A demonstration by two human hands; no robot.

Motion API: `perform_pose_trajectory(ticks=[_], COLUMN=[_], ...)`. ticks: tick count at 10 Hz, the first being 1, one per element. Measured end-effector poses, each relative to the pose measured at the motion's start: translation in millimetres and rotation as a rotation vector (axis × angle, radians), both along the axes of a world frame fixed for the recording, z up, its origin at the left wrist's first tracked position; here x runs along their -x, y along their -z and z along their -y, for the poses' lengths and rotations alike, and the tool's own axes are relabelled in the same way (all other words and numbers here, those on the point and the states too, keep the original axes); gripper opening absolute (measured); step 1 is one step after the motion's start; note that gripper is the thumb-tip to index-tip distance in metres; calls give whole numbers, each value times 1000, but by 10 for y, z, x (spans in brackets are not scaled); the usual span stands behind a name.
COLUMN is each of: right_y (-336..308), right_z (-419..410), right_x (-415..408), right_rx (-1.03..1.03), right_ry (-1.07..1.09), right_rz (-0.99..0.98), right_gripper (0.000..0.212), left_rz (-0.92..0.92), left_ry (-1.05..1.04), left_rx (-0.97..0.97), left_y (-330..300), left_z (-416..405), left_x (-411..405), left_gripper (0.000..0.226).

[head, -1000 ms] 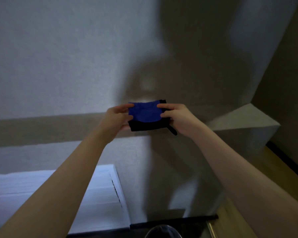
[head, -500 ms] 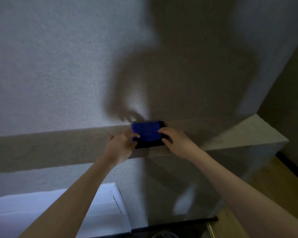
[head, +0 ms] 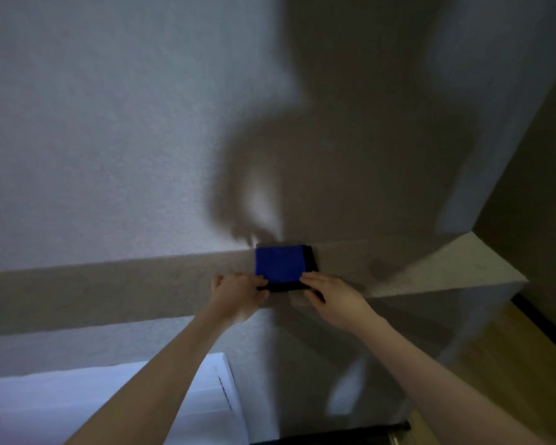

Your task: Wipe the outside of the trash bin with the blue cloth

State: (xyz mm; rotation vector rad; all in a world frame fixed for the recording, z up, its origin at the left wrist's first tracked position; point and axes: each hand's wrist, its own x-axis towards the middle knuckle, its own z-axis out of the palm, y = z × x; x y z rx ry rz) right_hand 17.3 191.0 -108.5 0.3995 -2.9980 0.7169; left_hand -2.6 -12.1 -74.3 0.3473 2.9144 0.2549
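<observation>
A folded blue cloth (head: 280,263) with a black edge lies flat on a beige wall ledge (head: 109,293), close against the wall. My left hand (head: 238,292) pinches its near left corner. My right hand (head: 331,298) holds the near right corner, fingers on top and thumb at the black edge. At the bottom edge of the view a dark strip with a metal piece (head: 395,435) shows; whether it belongs to the trash bin I cannot tell.
A white appliance top (head: 109,406) sits below the ledge at the lower left. The ledge turns a corner at the right (head: 463,271). A wooden floor (head: 511,364) with a dark skirting board lies at the lower right.
Both hands moved the cloth forward and down from mid-air onto the ledge. My view has tilted up, so the round dark object at the bottom has left the frame.
</observation>
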Motion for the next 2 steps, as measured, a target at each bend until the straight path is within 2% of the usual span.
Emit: perform_pose_trajectory(ticks=[1, 2], right_y=[-192, -581], right_z=[-87, -238], right_x=[5, 18], right_rx=[74, 253], right_ry=[22, 163], right_rz=[18, 8], right_gripper=[41, 38], left_rz=[199, 176], left_ry=[-104, -225], left_rx=[-367, -700], left_y=[-281, -714], left_z=[36, 193], left_x=[1, 5], left_gripper=[35, 32])
